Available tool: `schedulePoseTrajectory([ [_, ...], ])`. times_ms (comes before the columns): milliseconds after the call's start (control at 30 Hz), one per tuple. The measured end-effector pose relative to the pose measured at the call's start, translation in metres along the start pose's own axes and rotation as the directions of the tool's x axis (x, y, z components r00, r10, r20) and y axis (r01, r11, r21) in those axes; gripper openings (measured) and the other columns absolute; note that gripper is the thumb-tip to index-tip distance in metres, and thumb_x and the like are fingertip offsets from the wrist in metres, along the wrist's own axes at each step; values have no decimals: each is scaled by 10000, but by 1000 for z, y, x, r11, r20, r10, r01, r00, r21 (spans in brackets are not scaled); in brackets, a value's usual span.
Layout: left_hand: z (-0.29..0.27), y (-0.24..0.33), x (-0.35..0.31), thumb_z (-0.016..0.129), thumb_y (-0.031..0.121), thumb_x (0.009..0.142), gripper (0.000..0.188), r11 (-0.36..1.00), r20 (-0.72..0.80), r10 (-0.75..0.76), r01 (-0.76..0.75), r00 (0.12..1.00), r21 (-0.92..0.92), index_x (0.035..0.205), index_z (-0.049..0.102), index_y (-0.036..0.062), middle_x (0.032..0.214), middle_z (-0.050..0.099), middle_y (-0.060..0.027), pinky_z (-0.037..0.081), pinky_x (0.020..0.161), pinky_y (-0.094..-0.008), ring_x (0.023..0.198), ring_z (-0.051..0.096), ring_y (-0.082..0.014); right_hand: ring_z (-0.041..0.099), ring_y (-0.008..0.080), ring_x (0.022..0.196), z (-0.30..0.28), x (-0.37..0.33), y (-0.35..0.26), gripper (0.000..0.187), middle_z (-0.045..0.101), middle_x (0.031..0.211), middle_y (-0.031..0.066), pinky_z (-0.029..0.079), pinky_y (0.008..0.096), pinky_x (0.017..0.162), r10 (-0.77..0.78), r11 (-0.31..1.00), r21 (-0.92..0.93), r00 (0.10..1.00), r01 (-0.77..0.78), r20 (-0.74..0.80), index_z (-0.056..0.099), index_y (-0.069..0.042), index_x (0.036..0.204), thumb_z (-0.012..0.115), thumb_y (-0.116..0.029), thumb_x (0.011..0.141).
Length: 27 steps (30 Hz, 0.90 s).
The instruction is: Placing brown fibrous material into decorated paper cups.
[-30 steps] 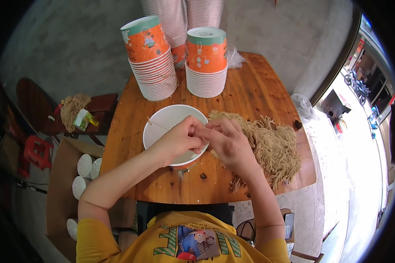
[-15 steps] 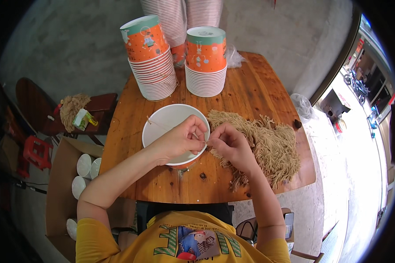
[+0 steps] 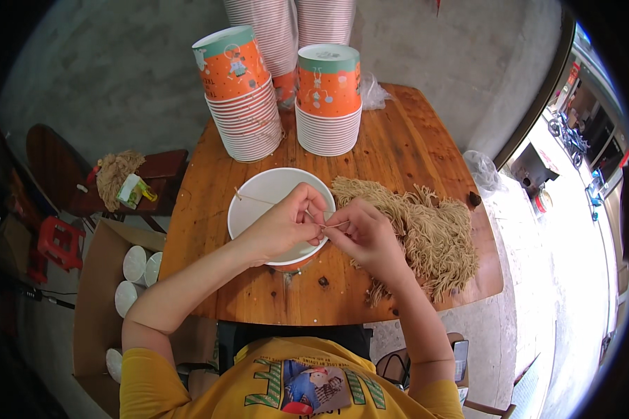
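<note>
A white-lined paper bucket [image 3: 258, 183] with an orange outside stands upright on the wooden table before me. A thin tan string [image 3: 257, 200] runs from the left part of its rim across the opening to my fingers. My left hand [image 3: 293, 222] pinches the string over the bucket's right half. Close beside it, my right hand [image 3: 365, 234] pinches the same string at the right rim, and a short stretch shows between the fingertips. Whether there is a knot is too small to tell. Right of the bucket lies a pile of tan strings [image 3: 426, 237], partly behind my right hand.
Two stacks of upside-down orange and green paper buckets, a left stack [image 3: 241, 105] and a right stack [image 3: 328, 98], stand farther back. Taller bagged stacks [image 3: 262, 28] rise behind them. On the floor at left, a cardboard box [image 3: 94, 279] holds several white-looking tubs; a red stool [image 3: 61, 242] stands beyond.
My right hand has shifted slightly, and the string now shows stretched between both hands' fingertips. The string over the bucket looks straighter. The bucket stays in place.
</note>
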<state>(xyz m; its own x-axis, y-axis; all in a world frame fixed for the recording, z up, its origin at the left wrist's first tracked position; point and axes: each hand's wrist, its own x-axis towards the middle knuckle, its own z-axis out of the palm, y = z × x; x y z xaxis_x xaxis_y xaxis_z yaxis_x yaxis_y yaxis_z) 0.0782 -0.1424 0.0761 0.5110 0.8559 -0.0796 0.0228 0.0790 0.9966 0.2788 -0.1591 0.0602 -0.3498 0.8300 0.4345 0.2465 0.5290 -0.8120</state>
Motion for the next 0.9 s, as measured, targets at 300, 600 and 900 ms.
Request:
schedulePoseTrajectory([
  [300, 1, -3, -4, 582, -43, 865, 275, 946, 2, 116, -111, 993, 305, 1099, 473, 52, 1033, 506, -36, 496, 800, -258, 896, 570, -106, 522, 135, 670, 3, 1, -1, 81, 529, 813, 42, 448, 264, 615, -15, 993, -119, 999, 10, -40, 628, -9, 881, 688, -28, 830],
  [600, 5, -5, -7, 620, 16, 865, 90, 766, -35, 280, -201, 959, 611, 928, 556, 20, 1042, 479, -78, 487, 776, -286, 898, 586, -167, 567, 194, 699, 5, 0, 2, 106, 555, 816, 64, 486, 308, 637, 19, 993, -114, 999, -23, -37, 621, -28, 893, 692, -79, 835],
  [900, 18, 4, -15, 608, 25, 873, 84, 534, -63, 413, -185, 909, 825, 923, 540, 24, 868, 537, -74, 488, 697, -316, 771, 594, -227, 548, 176, 686, 5, -1, -2, 107, 544, 806, 54, 477, 297, 634, 73, 993, -90, 996, -77, -43, 619, -29, 893, 692, -85, 840],
])
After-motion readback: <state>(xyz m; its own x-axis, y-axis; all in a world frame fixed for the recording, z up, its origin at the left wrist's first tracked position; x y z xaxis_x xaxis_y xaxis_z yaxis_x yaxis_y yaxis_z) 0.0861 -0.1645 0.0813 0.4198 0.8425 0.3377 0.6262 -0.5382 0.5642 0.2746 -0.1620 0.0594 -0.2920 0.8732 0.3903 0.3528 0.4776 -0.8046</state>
